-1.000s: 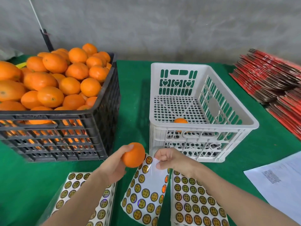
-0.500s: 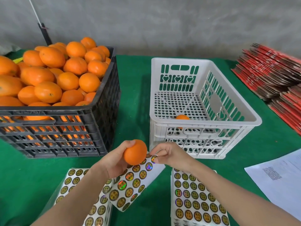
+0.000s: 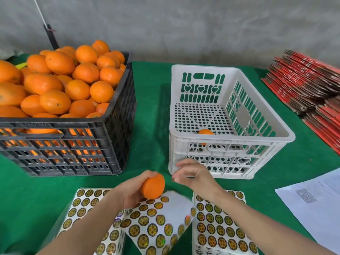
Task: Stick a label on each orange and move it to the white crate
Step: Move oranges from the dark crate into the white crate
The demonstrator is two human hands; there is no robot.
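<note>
One orange (image 3: 153, 186) is held above the near edge of the bench, gripped from the left side by the left hand (image 3: 131, 195), whose fingers are curled round it. Just beneath it a loose label sheet (image 3: 156, 223) is seen, curled up and partly bare of labels. The right hand (image 3: 196, 178) is held just to the right of the orange, between it and the near wall of the white crate (image 3: 230, 143). Its forefinger and thumb are stretched toward the fruit with a small gap between them, but the hand is blurred, so whether a label is pinched there cannot be told.

One more orange in the crate (image 3: 206, 132) is seen on the crate floor against the near wall, mostly hidden by the rim. Two stacks of label sheets are laid at the near edge: a left stack (image 3: 82, 205) partly covered by the left forearm, and a right stack (image 3: 220, 227) under the right forearm.

At the bench's left side a black crate (image 3: 64, 126) is heaped with oranges, too many and too hidden to be counted. One printed paper (image 3: 316, 199) is laid at the right edge, and flat red cartons (image 3: 303, 85) are piled toward the far right corner. The bench is covered by a green cloth (image 3: 150, 107).
</note>
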